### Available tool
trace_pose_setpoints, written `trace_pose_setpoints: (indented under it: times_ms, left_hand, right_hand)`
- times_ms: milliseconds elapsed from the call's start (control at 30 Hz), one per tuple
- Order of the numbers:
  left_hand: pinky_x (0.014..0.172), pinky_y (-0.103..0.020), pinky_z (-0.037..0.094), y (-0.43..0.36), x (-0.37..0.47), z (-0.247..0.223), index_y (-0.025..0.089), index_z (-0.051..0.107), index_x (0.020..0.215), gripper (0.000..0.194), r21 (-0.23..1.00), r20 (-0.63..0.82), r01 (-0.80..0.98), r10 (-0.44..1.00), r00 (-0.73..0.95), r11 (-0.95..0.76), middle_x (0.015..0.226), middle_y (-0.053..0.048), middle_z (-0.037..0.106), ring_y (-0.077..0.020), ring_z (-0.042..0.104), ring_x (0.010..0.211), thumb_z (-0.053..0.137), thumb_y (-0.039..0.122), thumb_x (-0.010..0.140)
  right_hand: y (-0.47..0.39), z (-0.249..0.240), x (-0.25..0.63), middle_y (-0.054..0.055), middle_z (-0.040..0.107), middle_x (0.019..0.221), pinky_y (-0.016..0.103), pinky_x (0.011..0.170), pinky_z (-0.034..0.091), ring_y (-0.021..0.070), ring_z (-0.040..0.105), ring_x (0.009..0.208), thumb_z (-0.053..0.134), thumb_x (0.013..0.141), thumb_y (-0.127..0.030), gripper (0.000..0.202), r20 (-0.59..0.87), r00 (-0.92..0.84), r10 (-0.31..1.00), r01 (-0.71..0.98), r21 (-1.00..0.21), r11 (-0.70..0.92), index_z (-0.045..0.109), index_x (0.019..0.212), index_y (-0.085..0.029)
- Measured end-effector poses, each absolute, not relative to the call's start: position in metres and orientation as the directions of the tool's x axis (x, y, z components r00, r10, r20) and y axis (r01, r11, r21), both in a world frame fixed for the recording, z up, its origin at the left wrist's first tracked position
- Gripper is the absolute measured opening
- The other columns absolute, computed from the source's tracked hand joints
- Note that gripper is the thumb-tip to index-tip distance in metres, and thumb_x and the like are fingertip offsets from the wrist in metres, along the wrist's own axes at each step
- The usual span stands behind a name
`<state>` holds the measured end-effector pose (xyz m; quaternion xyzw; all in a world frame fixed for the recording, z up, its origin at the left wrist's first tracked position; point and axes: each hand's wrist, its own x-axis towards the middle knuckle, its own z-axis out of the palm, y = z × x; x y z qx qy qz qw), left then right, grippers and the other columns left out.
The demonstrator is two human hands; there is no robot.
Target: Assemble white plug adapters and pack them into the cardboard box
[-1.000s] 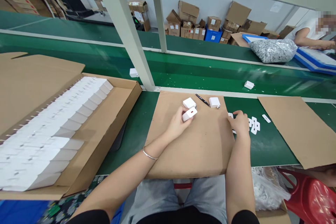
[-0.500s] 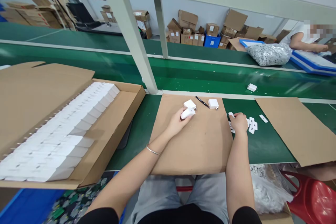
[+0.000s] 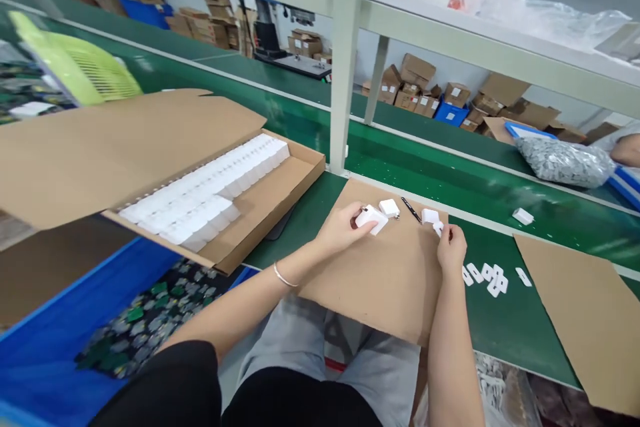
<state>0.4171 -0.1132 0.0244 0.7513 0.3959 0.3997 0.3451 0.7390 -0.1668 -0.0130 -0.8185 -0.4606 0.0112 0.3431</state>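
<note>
My left hand (image 3: 347, 225) is closed on a white charger housing (image 3: 371, 219), held over a cardboard sheet (image 3: 370, 280). Between the fingers of my right hand (image 3: 452, 247) is a small white plastic plate (image 3: 439, 227), at the sheet's right edge. Another white housing (image 3: 389, 207) lies just beyond my left hand, with a small metal part at its corner. A black pen (image 3: 411, 209) rests beside it. A further white housing (image 3: 430, 215) sits near my right fingertips. Several loose white plates (image 3: 493, 275) lie on the green bench to the right of my right hand.
On the left stands an open carton (image 3: 280, 227) with rows of white housings (image 3: 200, 193). A blue bin (image 3: 150, 280) of dark and green parts is below it. A metal post (image 3: 345, 80) rises behind the sheet. Another cardboard sheet (image 3: 575, 307) lies at right; beyond is a bag of parts (image 3: 565, 159).
My right hand has lifted a small white plate from the pile and moved back toward the cardboard sheet. My left hand has turned the housing. The view has swung left.
</note>
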Motion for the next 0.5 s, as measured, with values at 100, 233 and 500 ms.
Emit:
trace_pose_setpoints:
  times_ms: [100, 233, 500]
  left_hand:
    - [0.066, -0.029, 0.042, -0.119, 0.371, 0.044, 0.020, 0.058, 0.090, 0.025, 0.735, 0.375, 0.477, 0.875, 0.307, -0.482, 0.080, -0.002, 0.062, -0.0162, 0.056, 0.072, 0.062, 0.045, 0.090]
    - [0.075, -0.033, 0.045, -0.106, 0.301, 0.055, 0.021, 0.053, 0.090, 0.023, 0.575, 0.425, 0.703, 0.887, 0.180, -0.419, 0.091, -0.006, 0.062, -0.0211, 0.058, 0.083, 0.061, 0.043, 0.086]
    - [0.080, -0.035, 0.047, -0.058, 0.218, 0.038, 0.023, 0.056, 0.118, 0.033, 0.313, 0.195, 0.943, 0.979, 0.053, -0.113, 0.108, -0.009, 0.068, -0.0265, 0.065, 0.089, 0.049, 0.029, 0.086]
  right_hand:
    - [-0.161, -0.015, 0.721, 0.009, 0.066, 0.090, 0.034, 0.072, 0.042, 0.0227, 0.058, 0.079, 0.039, 0.099, -0.046, 0.035, 0.259, 0.393, 0.882, 0.786, -0.593, -0.176, 0.062, 0.091, -0.021]
    - [-0.156, -0.018, 0.707, 0.009, 0.067, 0.087, 0.035, 0.072, 0.042, 0.0241, 0.058, 0.080, 0.044, 0.098, -0.051, 0.037, 0.159, 0.214, 0.964, 0.794, -0.603, -0.076, 0.063, 0.089, -0.021]
    - [-0.158, -0.020, 0.699, 0.006, 0.065, 0.094, 0.035, 0.072, 0.047, 0.0223, 0.059, 0.078, 0.063, 0.086, -0.053, 0.044, 0.030, 0.075, 0.997, 0.763, -0.645, -0.038, 0.061, 0.115, -0.020]
